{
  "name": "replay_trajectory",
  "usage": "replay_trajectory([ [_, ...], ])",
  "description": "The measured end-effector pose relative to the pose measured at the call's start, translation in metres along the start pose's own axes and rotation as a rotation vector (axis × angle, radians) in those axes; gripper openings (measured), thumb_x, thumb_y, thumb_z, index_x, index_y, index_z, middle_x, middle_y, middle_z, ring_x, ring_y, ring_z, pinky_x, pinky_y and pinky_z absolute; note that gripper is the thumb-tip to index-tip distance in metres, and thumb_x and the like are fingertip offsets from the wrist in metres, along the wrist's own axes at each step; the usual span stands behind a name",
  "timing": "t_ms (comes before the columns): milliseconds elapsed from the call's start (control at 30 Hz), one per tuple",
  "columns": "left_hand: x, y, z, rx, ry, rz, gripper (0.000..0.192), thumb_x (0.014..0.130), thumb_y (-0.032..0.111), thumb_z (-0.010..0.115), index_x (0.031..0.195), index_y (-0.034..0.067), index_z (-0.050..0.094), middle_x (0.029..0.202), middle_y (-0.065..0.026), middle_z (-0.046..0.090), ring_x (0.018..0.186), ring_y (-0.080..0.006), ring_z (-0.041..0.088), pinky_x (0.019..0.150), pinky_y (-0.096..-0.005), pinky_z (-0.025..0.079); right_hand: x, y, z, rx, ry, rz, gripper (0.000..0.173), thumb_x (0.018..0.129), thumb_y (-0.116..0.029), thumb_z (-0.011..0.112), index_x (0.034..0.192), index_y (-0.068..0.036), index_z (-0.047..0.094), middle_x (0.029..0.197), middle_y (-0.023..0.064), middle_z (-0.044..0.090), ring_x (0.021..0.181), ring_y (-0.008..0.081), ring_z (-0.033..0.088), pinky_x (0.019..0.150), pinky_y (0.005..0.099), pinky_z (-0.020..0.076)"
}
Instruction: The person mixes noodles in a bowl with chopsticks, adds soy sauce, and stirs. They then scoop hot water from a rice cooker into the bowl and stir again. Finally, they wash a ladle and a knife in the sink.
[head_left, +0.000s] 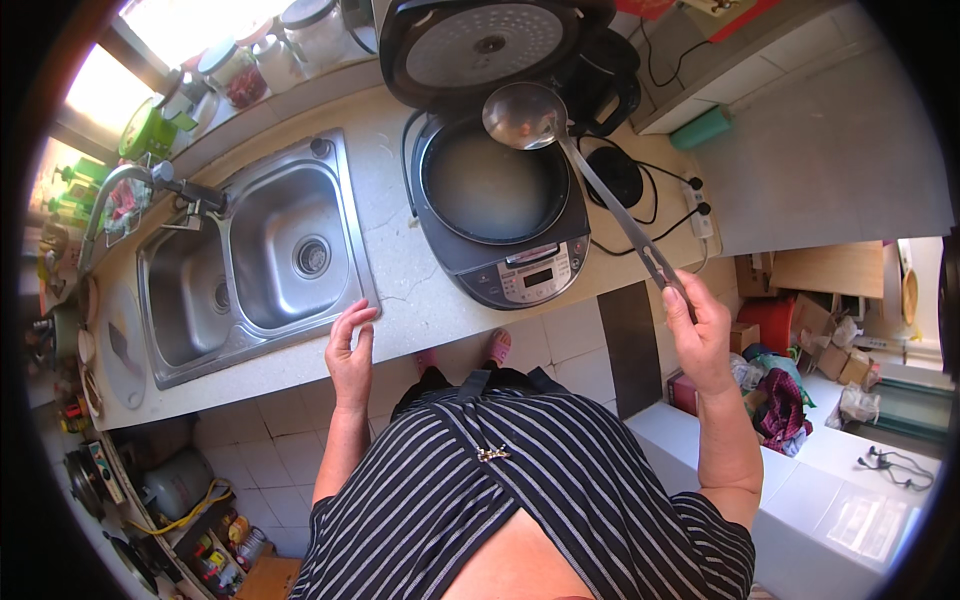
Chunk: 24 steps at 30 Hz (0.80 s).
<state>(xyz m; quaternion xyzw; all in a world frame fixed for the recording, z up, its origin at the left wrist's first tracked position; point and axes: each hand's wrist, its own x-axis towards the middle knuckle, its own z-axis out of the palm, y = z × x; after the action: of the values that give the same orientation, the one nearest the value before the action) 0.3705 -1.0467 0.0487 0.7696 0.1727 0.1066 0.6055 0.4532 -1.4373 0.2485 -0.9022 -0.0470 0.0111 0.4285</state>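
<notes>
My right hand (699, 330) grips the handle end of a long metal ladle (611, 199). The ladle's bowl hangs above the back right part of an electric rice cooker (487, 274) with its lid (487, 45) raised. Inside the cooker's dark inner pot (491, 187) is a cloudy, pale liquid; whether anything lies below it cannot be seen. My left hand (351, 349) holds nothing, its fingers slightly curled and apart, by the front right corner of the stainless steel double sink (289, 247).
A faucet (187, 191) arches over the sink's left side. Glass jars (232, 75) line the window sill. Right of the cooker are a black kettle (607, 82), its round base (615, 176), cords and a power strip (697, 210). A white cutting board (120, 345) lies left of the sink.
</notes>
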Motion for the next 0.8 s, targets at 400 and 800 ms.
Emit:
replay_trajectory([
  [400,-0.006,0.005,0.003,-0.206,-0.012,-0.133,0.039,0.087,-0.016,0.041,0.106,0.002,0.07,0.128,-0.0121,0.059,0.122,-0.0214,0.055,0.096,-0.0282,0.05,0.013,0.01,0.023,0.145,-0.145,0.11,0.019,0.099,-0.012,0.057,0.113,-0.001,0.063,0.069,-0.0041,0.048,0.063,0.0035,0.04,0.055,0.022,0.0348],
  [800,-0.011,0.0,-0.001,-0.053,-0.02,-0.039,0.052,0.073,-0.017,0.034,0.107,0.002,0.069,0.133,-0.0121,0.057,0.13,-0.0243,0.05,0.11,-0.0358,0.039,0.036,0.002,0.014,0.292,-0.206,0.222,0.033,0.099,-0.013,0.055,0.13,-0.005,0.058,0.075,0.0002,0.058,0.064,0.0049,0.051,0.058,0.0219,0.0435],
])
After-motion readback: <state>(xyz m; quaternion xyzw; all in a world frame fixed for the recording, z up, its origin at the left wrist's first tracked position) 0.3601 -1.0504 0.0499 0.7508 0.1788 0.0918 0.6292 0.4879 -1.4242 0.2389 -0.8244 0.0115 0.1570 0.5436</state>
